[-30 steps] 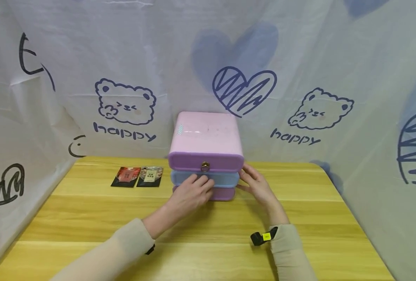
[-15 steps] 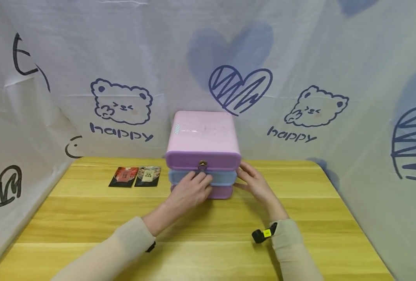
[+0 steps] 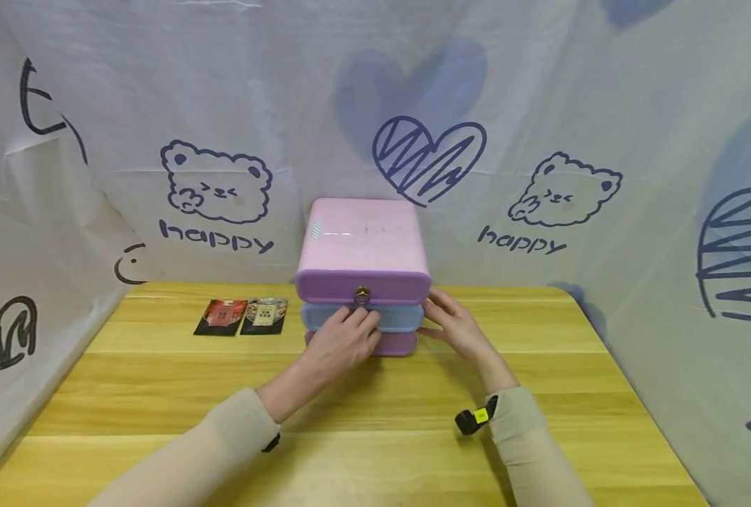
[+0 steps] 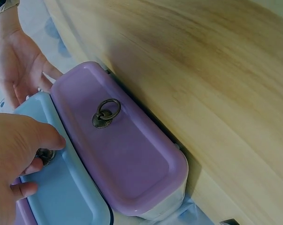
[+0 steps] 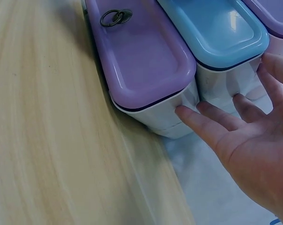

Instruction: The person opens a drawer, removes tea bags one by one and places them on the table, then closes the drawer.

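Observation:
A small drawer chest with a pink top (image 3: pixel 365 232) stands at the back of the table, its top drawer (image 3: pixel 324 287) purple, the middle drawer (image 3: pixel 400 318) blue and the bottom drawer (image 3: pixel 395 343) purple. At the blue front, my left hand (image 3: pixel 343 339) pinches the ring pull (image 4: pixel 47 156) between thumb and fingers, covering part of it. My right hand (image 3: pixel 457 329) is spread along the chest's right side, its straight fingertips against the white walls (image 5: pixel 223 84). The bottom drawer's ring pull (image 4: pixel 106 114) hangs free. All three fronts look pushed in.
Two flat packets, one red and black (image 3: pixel 222 317) and one black with a pale label (image 3: pixel 264 317), lie left of the chest. Behind the wooden table (image 3: pixel 179 380) hangs a white printed cloth (image 3: pixel 324 91).
The whole head view shifts slightly left and up. Both hands keep their places on the chest, and the drawers look the same.

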Demonstrator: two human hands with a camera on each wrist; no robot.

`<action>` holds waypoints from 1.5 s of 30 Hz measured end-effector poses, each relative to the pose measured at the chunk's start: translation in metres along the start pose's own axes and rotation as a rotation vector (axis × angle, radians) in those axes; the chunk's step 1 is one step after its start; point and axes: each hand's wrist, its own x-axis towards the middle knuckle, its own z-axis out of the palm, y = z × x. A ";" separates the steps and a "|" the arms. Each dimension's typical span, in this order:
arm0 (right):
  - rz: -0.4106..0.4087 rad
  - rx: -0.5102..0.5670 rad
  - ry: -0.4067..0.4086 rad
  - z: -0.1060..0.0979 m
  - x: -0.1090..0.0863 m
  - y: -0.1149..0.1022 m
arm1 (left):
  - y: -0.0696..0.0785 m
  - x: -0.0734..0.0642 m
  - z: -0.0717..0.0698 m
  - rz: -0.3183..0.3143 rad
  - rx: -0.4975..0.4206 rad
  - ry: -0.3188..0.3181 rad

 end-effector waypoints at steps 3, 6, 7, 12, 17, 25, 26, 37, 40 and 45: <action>0.001 0.008 0.000 -0.001 0.001 0.000 | 0.000 -0.001 -0.001 -0.001 -0.012 0.003; 0.003 0.015 0.000 -0.001 0.001 -0.001 | -0.001 -0.001 -0.004 -0.005 -0.035 0.002; 0.002 0.017 0.000 -0.001 0.000 -0.001 | -0.001 -0.002 -0.005 -0.005 -0.041 0.002; -0.004 0.011 -0.001 -0.001 0.000 -0.002 | -0.002 -0.004 -0.008 0.004 -0.068 -0.003; -0.006 0.010 -0.002 -0.001 0.000 -0.001 | -0.004 -0.006 -0.009 -0.004 -0.115 -0.009; -0.005 0.002 -0.003 -0.001 0.000 0.001 | -0.005 -0.009 -0.010 -0.037 -0.188 0.032; -0.005 0.003 -0.003 0.000 0.000 0.001 | -0.005 -0.009 -0.010 -0.036 -0.192 0.037; 0.013 -0.014 0.010 0.000 0.000 0.003 | -0.001 -0.014 -0.017 -0.011 -0.226 0.061; 0.019 -0.014 0.013 0.000 0.000 0.003 | 0.001 -0.016 -0.020 -0.007 -0.231 0.064; 0.025 -0.020 0.021 0.001 0.001 0.002 | 0.004 -0.018 -0.025 -0.002 -0.236 0.077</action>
